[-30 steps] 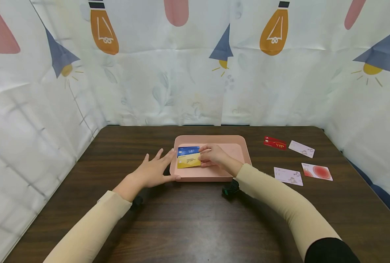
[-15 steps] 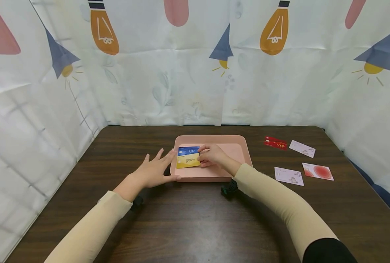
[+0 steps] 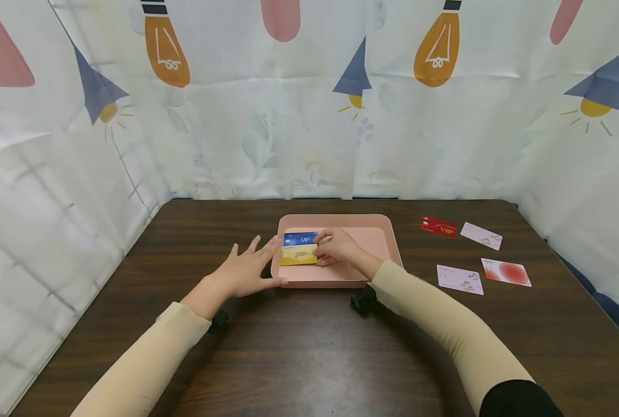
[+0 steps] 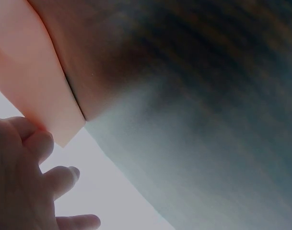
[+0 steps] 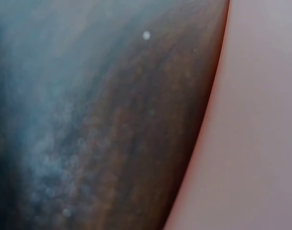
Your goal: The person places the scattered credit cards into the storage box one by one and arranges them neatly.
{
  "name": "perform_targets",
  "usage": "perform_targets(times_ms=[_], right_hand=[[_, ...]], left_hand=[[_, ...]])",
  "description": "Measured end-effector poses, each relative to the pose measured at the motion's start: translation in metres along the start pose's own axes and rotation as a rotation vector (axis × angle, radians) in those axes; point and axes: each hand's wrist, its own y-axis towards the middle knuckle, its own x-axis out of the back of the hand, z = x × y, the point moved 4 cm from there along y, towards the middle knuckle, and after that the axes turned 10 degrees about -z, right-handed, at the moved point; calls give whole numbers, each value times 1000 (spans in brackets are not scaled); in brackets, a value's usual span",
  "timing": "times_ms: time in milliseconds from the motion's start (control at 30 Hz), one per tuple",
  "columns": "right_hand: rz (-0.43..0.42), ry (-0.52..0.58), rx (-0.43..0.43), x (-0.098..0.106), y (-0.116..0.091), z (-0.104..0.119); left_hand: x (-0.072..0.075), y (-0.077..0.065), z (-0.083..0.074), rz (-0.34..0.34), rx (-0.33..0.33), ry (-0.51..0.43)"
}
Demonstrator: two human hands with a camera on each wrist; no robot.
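Note:
In the head view a pink tray (image 3: 361,234) stands on the dark wooden table. At the left inside it lies a blue VIP card (image 3: 299,238), overlapped along its lower part by a yellow card (image 3: 296,255). My right hand (image 3: 341,248) reaches over the tray and pinches the yellow card's right edge. With fingers spread, my left hand (image 3: 244,273) rests against the tray's left side, its thumb at the near left corner. The left wrist view shows that hand (image 4: 21,167) beside the pink tray wall (image 4: 45,81). Only tray wall (image 5: 251,124) and table fill the right wrist view.
To the right of the tray lie a red VIP card (image 3: 439,226), a pale floral card (image 3: 481,236), a second pale floral card (image 3: 459,280) and a white card with red circles (image 3: 506,272). A printed curtain (image 3: 309,139) hangs behind the table (image 3: 315,347).
The right hand has shifted slightly left with the yellow card, which now sits straighter below the blue card's strip. The left hand stays at the tray.

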Motion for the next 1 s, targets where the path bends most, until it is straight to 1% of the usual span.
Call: perform_targets(times_ms=[333,733,1000], right_hand=[[-11,-125,93,0,0,2],[-39,-242,100,-1,-3,6],[-38,-275,126,-2,-3,8]], left_hand=[[0,0,0,3,1,3],[-1,0,0,-3,-7,11],[0,-1,0,4,5,7]])
